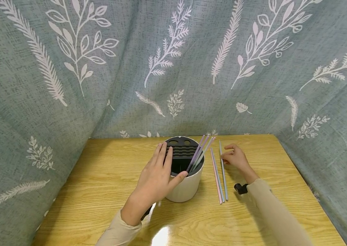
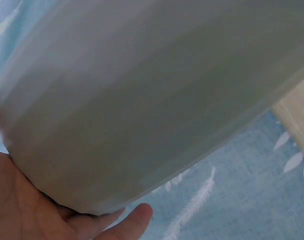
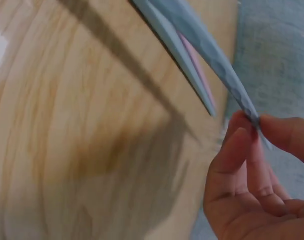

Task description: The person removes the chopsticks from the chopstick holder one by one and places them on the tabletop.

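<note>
While the right hand [image 1: 236,159] pinches the far end of a pale blue straw [image 1: 223,174] between thumb and fingertips, the left hand [image 1: 156,177] wraps around a white round holder [image 1: 185,188], palm against its side, fingers laid straight over the rim and thumb hooked at the near edge. The right wrist view shows the blue straw's tip caught between the thumb and a curled finger, with more straws close beside it. That straw lies lengthwise on the wooden tabletop [image 1: 99,184], just right of the holder, running from the hand toward the near edge. Just beside it on its left lie two more loose straws [image 1: 216,177], one pink and one bluish, nearly parallel. The holder stands upright at the middle of the tabletop, with a black slotted insert [image 1: 182,150] in its top. Several purple and pale straws [image 1: 201,152] lean out of the holder toward the right. Both arms wear beige sleeves. A grey-green curtain [image 1: 173,61] printed with white leaves hangs behind and beside the tabletop.
</note>
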Action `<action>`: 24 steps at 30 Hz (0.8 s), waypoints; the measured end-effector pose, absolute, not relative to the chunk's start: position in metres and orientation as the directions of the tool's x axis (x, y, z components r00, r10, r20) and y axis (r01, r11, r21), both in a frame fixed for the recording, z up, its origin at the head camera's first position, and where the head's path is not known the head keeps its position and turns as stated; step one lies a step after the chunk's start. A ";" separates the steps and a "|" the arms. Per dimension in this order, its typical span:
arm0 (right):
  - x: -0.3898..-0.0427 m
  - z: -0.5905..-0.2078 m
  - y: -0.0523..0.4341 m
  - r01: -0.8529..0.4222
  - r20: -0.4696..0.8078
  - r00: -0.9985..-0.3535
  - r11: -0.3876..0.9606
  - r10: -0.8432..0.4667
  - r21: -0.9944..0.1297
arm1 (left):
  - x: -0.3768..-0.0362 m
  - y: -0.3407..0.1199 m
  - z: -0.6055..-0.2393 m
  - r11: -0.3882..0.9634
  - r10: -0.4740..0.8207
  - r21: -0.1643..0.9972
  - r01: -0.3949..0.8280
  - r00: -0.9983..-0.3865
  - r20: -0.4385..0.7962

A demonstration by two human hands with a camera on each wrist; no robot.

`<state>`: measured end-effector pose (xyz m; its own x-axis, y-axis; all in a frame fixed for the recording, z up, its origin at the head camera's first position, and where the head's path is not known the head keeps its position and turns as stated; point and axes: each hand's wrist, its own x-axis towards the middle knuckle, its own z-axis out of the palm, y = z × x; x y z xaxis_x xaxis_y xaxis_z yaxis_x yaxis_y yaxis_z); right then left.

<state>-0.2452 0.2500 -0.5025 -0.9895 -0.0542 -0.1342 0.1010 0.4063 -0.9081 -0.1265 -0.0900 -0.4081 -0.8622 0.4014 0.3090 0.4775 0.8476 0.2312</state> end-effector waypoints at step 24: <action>-0.255 -0.519 0.225 0.158 -0.205 -0.979 0.597 -0.011 -0.787 | -0.127 -0.091 -0.408 0.845 0.408 0.229 0.483 -0.860 0.307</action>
